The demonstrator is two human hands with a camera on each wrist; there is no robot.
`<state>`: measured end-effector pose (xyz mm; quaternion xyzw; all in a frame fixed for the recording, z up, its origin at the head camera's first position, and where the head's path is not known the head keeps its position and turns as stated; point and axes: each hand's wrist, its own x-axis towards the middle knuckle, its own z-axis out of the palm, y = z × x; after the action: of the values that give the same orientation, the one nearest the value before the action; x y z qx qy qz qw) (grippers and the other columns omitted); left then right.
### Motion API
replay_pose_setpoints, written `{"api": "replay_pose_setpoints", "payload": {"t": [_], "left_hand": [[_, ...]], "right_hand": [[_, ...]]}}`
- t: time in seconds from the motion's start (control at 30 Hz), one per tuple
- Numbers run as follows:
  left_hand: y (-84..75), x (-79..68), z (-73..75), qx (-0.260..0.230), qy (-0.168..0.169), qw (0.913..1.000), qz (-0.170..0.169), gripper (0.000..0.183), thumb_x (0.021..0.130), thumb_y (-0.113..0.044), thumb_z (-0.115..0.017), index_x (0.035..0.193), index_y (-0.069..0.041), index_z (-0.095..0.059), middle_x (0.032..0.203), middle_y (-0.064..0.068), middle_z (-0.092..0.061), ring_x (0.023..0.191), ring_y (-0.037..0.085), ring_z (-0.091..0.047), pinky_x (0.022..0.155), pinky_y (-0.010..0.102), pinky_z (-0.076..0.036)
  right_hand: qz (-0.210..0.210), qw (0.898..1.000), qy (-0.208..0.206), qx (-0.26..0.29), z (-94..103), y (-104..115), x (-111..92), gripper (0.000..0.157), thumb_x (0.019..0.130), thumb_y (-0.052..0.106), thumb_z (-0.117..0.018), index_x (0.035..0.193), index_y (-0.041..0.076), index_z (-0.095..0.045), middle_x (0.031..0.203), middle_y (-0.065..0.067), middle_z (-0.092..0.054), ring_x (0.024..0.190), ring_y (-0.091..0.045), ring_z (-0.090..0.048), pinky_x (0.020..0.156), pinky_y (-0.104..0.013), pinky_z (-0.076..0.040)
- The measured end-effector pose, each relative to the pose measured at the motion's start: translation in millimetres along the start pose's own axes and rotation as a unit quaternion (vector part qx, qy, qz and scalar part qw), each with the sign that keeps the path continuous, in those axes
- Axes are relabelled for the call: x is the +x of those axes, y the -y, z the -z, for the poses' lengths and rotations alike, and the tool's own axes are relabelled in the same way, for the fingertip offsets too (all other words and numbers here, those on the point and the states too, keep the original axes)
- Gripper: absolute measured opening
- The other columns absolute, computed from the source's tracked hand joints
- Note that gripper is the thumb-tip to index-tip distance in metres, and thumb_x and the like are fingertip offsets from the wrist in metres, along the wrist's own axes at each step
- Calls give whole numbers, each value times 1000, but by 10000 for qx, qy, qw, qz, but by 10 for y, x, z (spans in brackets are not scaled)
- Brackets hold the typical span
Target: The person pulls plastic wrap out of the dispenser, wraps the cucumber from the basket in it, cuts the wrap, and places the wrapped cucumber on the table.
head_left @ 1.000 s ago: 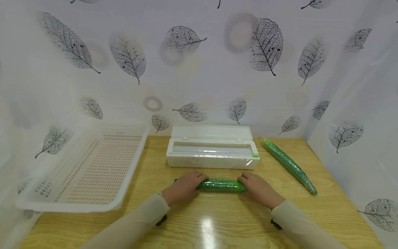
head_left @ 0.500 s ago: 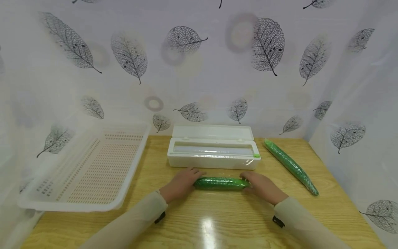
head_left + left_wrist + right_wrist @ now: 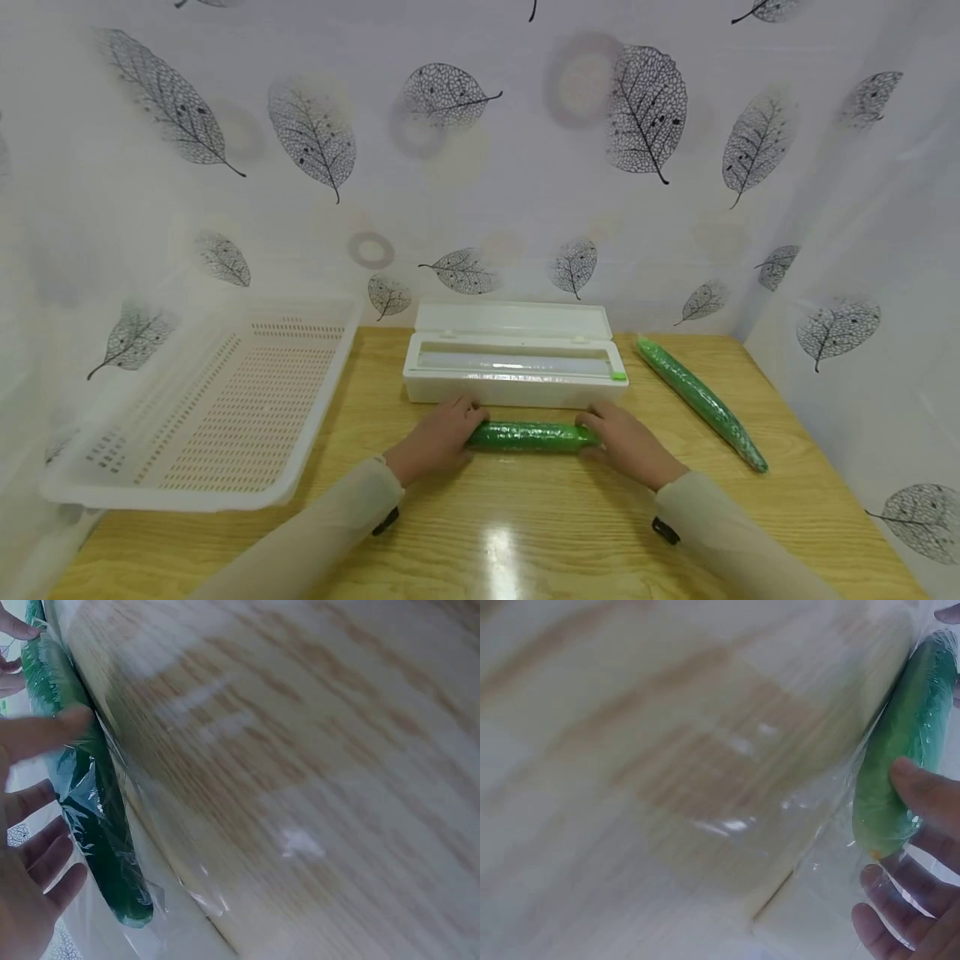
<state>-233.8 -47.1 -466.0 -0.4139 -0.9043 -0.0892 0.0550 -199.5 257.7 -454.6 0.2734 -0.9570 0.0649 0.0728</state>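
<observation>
A green cucumber (image 3: 531, 437) in clear cling film lies crosswise on the table, in front of the white cling film box (image 3: 516, 393). My left hand (image 3: 435, 442) holds its left end. In the left wrist view that thumb lies on the cucumber (image 3: 105, 832), with the fingers spread along the far side. My right hand (image 3: 628, 443) holds the paler right end. The right wrist view shows its thumb on the cucumber (image 3: 877, 780) and the fingers beyond the tip. Loose film (image 3: 810, 825) stretches past that end. The fingers' undersides are hidden in the head view.
The cling film box has its lid (image 3: 513, 320) raised and a roll inside. A second wrapped cucumber (image 3: 701, 402) lies slantwise at the right. On the left stands a white perforated basket (image 3: 318, 417). A leaf-patterned curtain (image 3: 517, 192) hangs behind the wooden table (image 3: 570, 533).
Both hands and the cucumber have shifted slightly away from me, closer to the cling film box. The left hand has also moved a little left. The box, basket and second cucumber stay put.
</observation>
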Motion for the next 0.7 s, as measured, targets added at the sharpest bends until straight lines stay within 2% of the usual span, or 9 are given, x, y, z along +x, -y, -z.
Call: {"api": "replay_pose_setpoints", "payload": {"t": [0.1,0.2,0.4,0.53,0.7], "left_hand": [[-1,11,-21,82,-85,9999,29,52,77,-34,-76,118,-9,-56,118,5,-51,107,18,-50,96,34,-47],[-10,36,-30,354,-131,9993,78,52,77,-37,-75,116,-9,-57,114,4,-52,105,17,-51,96,32,-47],[-33,84,-2,709,-248,9970,195,41,78,-26,-76,110,-8,-61,108,3,-59,101,17,-55,93,30,-48],[-27,109,-4,686,-407,9966,199,34,78,-20,-75,107,-7,-62,106,3,-62,100,17,-56,91,30,-49],[-11,133,-17,611,-556,9965,159,33,77,-19,-76,105,-9,-62,103,1,-64,98,16,-57,88,30,-50]], "right_hand": [[75,9998,-100,-146,-3,1,18,39,71,20,-80,104,6,-65,99,-4,-61,91,-17,-57,80,-36,-52],[133,9995,-135,-247,-8,4,36,39,73,18,-79,106,3,-63,101,-7,-62,93,-21,-59,82,-37,-52],[113,9996,-141,-226,-23,18,70,41,76,16,-77,111,6,-58,104,-6,-64,98,-23,-59,86,-39,-51],[155,9993,-188,-280,-30,17,79,41,74,18,-79,108,10,-58,98,-4,-61,91,-19,-57,80,-37,-51],[294,9967,-461,-600,-51,8,106,51,67,23,-84,109,10,-58,99,-6,-56,87,-19,-52,75,-36,-49]]}}
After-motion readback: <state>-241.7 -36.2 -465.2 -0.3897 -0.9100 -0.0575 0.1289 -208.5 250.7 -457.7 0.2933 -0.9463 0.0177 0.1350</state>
